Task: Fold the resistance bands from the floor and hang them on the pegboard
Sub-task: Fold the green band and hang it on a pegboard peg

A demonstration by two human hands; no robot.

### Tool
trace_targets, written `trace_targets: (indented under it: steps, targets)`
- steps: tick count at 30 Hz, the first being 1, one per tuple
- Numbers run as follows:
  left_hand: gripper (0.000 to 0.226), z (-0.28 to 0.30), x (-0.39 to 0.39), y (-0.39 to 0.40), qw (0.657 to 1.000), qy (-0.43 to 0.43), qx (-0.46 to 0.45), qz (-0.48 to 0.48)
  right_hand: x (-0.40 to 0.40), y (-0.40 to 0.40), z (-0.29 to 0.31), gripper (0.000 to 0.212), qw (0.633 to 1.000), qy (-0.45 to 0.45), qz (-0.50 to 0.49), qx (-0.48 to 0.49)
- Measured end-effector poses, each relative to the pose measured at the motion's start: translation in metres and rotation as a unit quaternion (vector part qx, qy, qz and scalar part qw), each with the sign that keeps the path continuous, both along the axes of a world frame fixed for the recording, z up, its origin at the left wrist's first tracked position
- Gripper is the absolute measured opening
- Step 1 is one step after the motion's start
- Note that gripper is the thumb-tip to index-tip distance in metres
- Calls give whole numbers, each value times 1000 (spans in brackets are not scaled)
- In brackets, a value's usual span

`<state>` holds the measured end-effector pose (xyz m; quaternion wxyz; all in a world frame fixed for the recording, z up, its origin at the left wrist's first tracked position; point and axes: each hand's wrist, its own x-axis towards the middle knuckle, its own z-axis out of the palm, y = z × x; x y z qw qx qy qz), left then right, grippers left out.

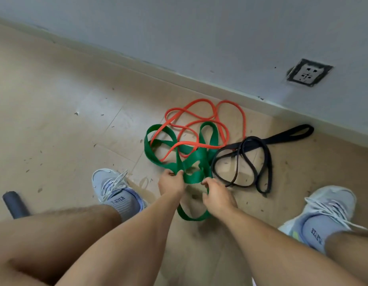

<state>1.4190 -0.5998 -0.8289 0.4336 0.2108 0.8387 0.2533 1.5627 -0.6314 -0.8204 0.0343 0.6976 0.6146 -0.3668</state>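
Bare knees and arms reach down to the wide, flat green band (196, 157), which lies in floppy loops on the smooth tan floor (55, 112). Left hand (172, 182) pinches its near edge; right hand (217, 195) pinches it too. Thin orange band (199, 120) tangles over the green band. Black band (251, 162) curls beside the green band, by the wall (199, 34).
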Motion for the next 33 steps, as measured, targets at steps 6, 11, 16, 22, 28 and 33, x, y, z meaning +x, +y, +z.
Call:
trace_targets:
  steps: [6, 11, 16, 22, 28, 33]
  targets:
    - [25, 82, 49, 24, 966, 19, 211, -151, 6, 27, 54, 91, 973, 89, -126, 172]
    - [24, 171, 64, 37, 895, 54, 368, -247, 11, 46, 121, 56, 914, 201, -149, 319]
    - [28, 273, 73, 52, 821, 57, 474, -314, 23, 66, 197, 48, 873, 276, -188, 355]
    - [24, 365, 63, 77, 791, -3, 502, -350, 62, 95, 320, 28, 882, 239, -76, 399]
    - [18, 414, 28, 80, 798, -39, 486, -354, 84, 92, 401, 15, 893, 191, 85, 398]
    - [18, 384, 23, 64, 827, -138, 413, -356, 92, 68, 375, 43, 942, 167, 162, 241]
